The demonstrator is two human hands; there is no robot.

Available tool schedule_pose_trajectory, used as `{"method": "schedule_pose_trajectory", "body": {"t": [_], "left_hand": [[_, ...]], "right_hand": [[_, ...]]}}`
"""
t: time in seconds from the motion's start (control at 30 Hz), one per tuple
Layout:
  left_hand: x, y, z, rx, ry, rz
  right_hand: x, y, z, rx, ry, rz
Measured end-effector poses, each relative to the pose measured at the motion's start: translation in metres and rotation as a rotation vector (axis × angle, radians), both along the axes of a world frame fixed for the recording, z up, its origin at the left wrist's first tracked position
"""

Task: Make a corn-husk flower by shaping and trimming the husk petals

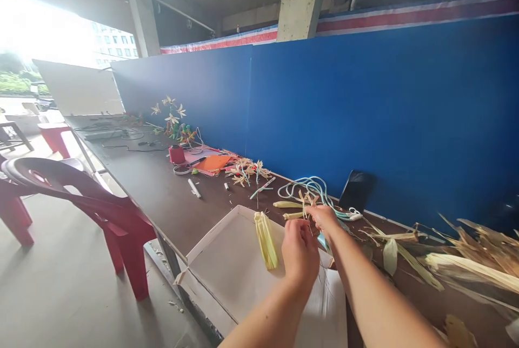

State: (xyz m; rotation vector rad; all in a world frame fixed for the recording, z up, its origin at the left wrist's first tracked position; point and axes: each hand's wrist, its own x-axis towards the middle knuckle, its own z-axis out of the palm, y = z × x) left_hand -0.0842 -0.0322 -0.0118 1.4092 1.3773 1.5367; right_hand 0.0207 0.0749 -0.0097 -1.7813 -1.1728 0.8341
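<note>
Spreading, pale, narrow-petalled flower (307, 198)

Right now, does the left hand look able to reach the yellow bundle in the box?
Probably yes: the left hand is close beside the yellow bundle, and nothing visible stands between them. Its fingers are curled near the right hand, though, so they may need opening first.

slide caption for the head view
Right hand holds a pale flower, left hand close beside it, near a box.
</note>
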Motion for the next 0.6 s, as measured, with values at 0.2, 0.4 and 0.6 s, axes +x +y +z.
{"method": "schedule_pose_trajectory", "body": {"t": [0.2, 0.4, 0.6], "left_hand": [[0.006, -0.007, -0.001, -0.011, 0.173, -0.087], [0.007, -0.010, 0.000, -0.013, 0.209, -0.113], [0.006, -0.011, 0.003, -0.030, 0.217, -0.119]], "right_hand": [[-0.009, 0.005, -0.004, -0.152, -0.149, 0.099], [-0.001, 0.001, 0.000, -0.143, -0.258, 0.151], [0.009, 0.002, 0.001, -0.128, -0.384, 0.191]]}}
